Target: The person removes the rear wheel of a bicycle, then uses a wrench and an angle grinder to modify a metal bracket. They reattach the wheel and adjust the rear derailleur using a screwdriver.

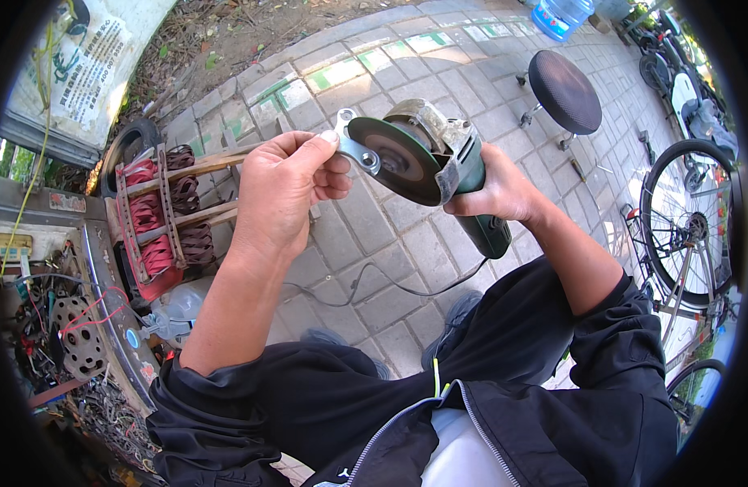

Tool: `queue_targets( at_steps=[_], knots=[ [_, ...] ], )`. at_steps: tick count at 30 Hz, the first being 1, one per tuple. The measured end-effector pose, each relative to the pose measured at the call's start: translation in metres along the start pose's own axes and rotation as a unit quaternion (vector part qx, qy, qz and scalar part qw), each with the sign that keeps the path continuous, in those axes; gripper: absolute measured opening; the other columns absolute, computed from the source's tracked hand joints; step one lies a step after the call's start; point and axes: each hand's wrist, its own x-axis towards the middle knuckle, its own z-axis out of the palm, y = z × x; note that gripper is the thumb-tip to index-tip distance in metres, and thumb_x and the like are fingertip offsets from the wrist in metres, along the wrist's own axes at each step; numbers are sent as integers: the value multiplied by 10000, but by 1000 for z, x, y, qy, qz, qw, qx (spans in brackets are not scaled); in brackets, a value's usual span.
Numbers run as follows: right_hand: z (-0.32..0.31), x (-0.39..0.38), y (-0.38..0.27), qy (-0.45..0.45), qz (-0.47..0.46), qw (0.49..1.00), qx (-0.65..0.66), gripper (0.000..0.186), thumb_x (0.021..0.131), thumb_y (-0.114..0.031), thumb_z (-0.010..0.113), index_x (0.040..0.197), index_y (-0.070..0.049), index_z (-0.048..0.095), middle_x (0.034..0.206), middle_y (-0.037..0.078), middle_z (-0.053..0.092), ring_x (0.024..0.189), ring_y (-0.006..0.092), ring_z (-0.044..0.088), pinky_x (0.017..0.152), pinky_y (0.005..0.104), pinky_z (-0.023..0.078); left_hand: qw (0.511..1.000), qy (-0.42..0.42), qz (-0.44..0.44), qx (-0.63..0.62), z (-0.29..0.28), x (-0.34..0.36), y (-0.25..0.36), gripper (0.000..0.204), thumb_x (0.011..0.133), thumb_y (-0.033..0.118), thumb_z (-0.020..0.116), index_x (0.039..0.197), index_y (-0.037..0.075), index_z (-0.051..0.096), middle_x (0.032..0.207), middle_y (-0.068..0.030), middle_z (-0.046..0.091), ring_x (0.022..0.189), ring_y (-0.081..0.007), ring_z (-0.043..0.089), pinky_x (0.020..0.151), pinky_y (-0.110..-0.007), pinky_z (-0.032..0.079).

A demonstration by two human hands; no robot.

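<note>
My left hand (286, 177) pinches a small silvery metal plate (357, 151) with a round hole or fitting at each end. My right hand (504, 188) is wrapped round the dark green body of an angle grinder (486, 235), held up in front of me. Its worn flat disc (379, 162) faces my left hand, and the plate lies close against the disc's near side in this view; whether they touch I cannot tell. A guard covers part of the disc's edge. The grinder's black cord (398, 286) runs down and left over the paving.
On the left stands a rack of red and dark rubber straps (142, 219), beside a metal box of loose parts (69, 325) and a clear plastic jug (177, 312). A round black stool (564, 91) is at far right, with a blue water bottle (562, 18) behind and a bicycle wheel (689, 223) nearer.
</note>
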Motion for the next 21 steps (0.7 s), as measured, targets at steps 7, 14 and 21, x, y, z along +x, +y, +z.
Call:
queue_targets(
  at_steps=[7, 14, 21],
  knots=[
    [0, 0, 1, -2, 1, 1000, -4, 586, 631, -254, 814, 1118, 14, 631, 950, 77, 672, 877, 168, 610, 838, 322, 500, 1000, 9, 8, -7, 2, 0, 1, 100, 911, 125, 648, 880, 30, 658, 762, -79, 689, 624, -161, 646, 619, -303, 534],
    [0, 0, 0, 5, -4, 1000, -5, 575, 632, -250, 812, 1111, 13, 630, 941, 72, 669, 866, 160, 605, 828, 318, 498, 1000, 13, 10, -11, 3, 0, 1, 112, 900, 126, 658, 864, 19, 656, 757, -85, 688, 618, -163, 648, 616, -305, 541],
    [0, 0, -1, 3, 0, 1000, 9, 561, 631, -246, 812, 1096, 14, 637, 928, 68, 668, 853, 160, 606, 817, 316, 501, 1000, 5, 4, -2, 1, 4, -3, 90, 936, 132, 641, 905, 52, 666, 774, -72, 689, 634, -162, 642, 632, -305, 523]
  ],
)
